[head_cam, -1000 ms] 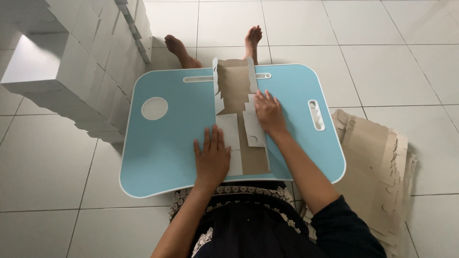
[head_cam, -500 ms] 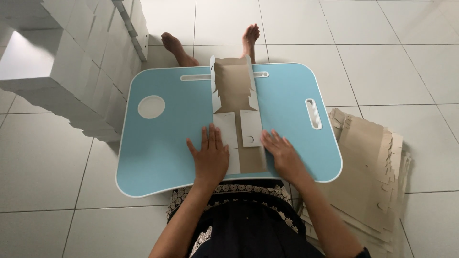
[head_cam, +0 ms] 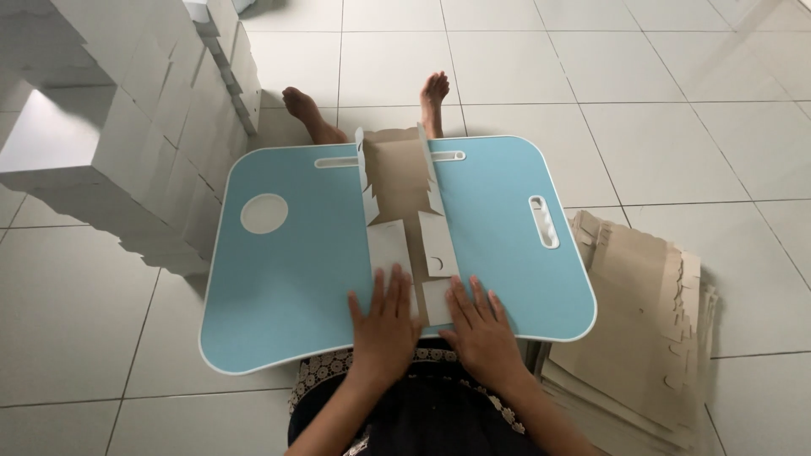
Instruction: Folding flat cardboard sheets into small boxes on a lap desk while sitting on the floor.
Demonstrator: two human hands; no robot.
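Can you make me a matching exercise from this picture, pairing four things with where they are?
Things:
1. half-folded brown cardboard box blank
2. stack of flat brown cardboard sheets
3. pile of assembled white boxes
4. round hollow

Places:
A. on the floor at the person's left
B. on the floor at the person's right
C. middle of the light blue lap table, under the left hand and right hand
D. left part of the table top

Pairs: 1-C, 2-B, 3-A, 4-D
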